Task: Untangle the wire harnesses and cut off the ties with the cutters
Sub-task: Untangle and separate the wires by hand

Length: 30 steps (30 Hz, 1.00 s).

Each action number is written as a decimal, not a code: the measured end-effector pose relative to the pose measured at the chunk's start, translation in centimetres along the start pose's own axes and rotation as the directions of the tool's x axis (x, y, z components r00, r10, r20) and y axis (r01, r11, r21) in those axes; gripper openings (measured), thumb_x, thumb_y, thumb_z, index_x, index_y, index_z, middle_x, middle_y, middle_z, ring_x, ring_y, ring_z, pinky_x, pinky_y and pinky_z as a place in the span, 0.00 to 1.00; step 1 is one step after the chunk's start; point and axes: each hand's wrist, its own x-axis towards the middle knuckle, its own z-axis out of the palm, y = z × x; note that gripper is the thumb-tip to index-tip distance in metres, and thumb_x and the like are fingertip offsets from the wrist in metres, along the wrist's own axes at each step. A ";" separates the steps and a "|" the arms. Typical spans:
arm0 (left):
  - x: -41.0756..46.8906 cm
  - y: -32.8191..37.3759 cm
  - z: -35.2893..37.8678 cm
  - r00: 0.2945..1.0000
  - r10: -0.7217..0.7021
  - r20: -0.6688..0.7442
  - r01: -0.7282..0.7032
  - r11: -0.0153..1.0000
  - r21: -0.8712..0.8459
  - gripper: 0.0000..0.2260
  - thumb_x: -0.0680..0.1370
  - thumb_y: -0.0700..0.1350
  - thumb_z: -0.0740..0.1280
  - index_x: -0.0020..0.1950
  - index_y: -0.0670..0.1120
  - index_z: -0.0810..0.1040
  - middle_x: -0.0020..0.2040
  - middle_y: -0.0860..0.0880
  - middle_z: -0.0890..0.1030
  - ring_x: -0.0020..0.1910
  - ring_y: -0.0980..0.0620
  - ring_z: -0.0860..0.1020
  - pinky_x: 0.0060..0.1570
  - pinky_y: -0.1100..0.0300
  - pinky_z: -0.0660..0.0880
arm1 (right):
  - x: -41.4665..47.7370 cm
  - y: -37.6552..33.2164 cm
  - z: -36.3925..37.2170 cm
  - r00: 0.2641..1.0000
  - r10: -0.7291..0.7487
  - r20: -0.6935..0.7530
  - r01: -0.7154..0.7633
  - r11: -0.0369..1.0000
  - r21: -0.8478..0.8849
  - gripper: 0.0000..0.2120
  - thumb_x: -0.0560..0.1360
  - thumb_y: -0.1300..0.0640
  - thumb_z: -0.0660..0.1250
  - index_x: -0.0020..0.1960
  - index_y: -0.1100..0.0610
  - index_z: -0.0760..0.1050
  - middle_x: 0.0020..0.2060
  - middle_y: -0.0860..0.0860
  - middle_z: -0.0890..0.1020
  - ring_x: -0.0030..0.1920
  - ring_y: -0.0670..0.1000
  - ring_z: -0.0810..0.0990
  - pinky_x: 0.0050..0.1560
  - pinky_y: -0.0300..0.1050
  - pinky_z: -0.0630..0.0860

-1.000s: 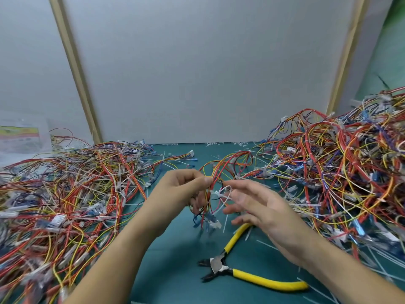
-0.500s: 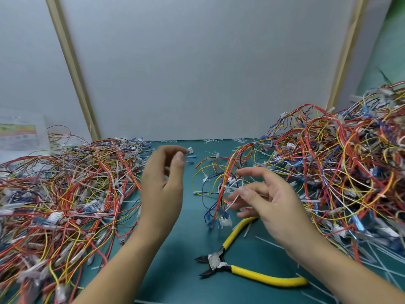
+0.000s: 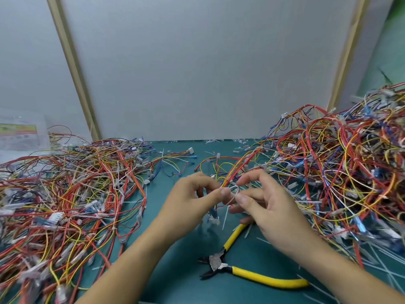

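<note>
A small wire harness [image 3: 228, 172] of red and yellow wires hangs above the green table, bound by a white tie [image 3: 232, 189]. My left hand [image 3: 192, 200] pinches the bundle at the tie from the left. From the right, my right hand [image 3: 263, 207] pinches the same tie between thumb and forefinger. Blue and white connectors [image 3: 213, 218] dangle below my fingers. The yellow-handled cutters [image 3: 252, 275] lie open on the table under my right forearm, untouched.
A big heap of tangled harnesses [image 3: 350, 172] fills the right side. Another heap [image 3: 65, 194] covers the left. Cut white ties [image 3: 383, 260] litter the green mat [image 3: 175, 270] at the right. A grey partition [image 3: 197, 73] closes the back.
My left hand, raised and apart half a second ago, has come back to the bundle and pinches it at the tie. My right hand has stayed on the tie.
</note>
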 end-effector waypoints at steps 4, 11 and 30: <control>0.1 -0.1 0.2 0.994 -0.099 -0.041 0.090 0.982 -0.168 0.07 0.74 0.46 0.75 0.39 0.45 0.84 0.36 0.54 0.77 0.36 0.54 0.70 0.38 0.62 0.67 | -0.1 -0.5 -0.2 0.997 -0.077 0.007 0.077 0.993 -0.093 0.13 0.81 0.61 0.63 0.50 0.42 0.70 0.39 0.51 0.86 0.37 0.50 0.85 0.37 0.38 0.77; 0.0 0.4 -0.3 0.995 -0.087 0.038 0.092 0.985 -0.146 0.13 0.74 0.53 0.70 0.41 0.44 0.85 0.37 0.48 0.79 0.37 0.55 0.74 0.39 0.67 0.70 | 0.4 -0.8 -0.5 0.999 -0.047 -0.013 0.048 0.992 0.114 0.13 0.81 0.68 0.60 0.53 0.49 0.69 0.37 0.59 0.85 0.34 0.56 0.84 0.30 0.42 0.76; -0.4 -0.2 0.5 0.997 0.008 -0.078 -0.013 0.997 -0.070 0.22 0.72 0.66 0.60 0.57 0.54 0.77 0.53 0.57 0.81 0.55 0.59 0.78 0.55 0.64 0.73 | 0.5 -2.2 -1.9 0.998 0.013 -0.060 0.022 0.831 0.556 0.11 0.78 0.71 0.56 0.55 0.58 0.70 0.28 0.56 0.78 0.47 0.57 0.84 0.53 0.49 0.79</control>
